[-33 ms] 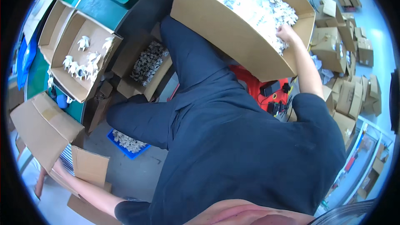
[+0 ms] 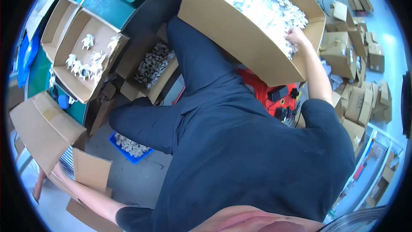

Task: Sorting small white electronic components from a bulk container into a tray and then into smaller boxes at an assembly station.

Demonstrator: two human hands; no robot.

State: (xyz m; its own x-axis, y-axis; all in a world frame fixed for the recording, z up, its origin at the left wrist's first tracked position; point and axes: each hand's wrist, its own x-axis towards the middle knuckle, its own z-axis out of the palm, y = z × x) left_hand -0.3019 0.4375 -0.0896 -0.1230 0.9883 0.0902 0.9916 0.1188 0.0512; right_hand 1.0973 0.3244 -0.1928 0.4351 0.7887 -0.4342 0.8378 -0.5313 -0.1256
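Reaching into the large carton (image 2: pixel 240 38) at 1 o'clock, the right hand (image 2: pixel 296 36) rests with fingers curled on the white pieces (image 2: pixel 266 8) at 1 to 2 o'clock; whether it clasps any cannot be told. At 8 o'clock, the left hand (image 2: pixel 59 171) lies within a flapped carton (image 2: pixel 47 120), its fingers hidden and its grip indeterminable. Farther out: a shallow box (image 2: pixel 98 30) of white parts, 10 o'clock; a blue tray (image 2: pixel 136 161) of pale pieces, 8 o'clock.
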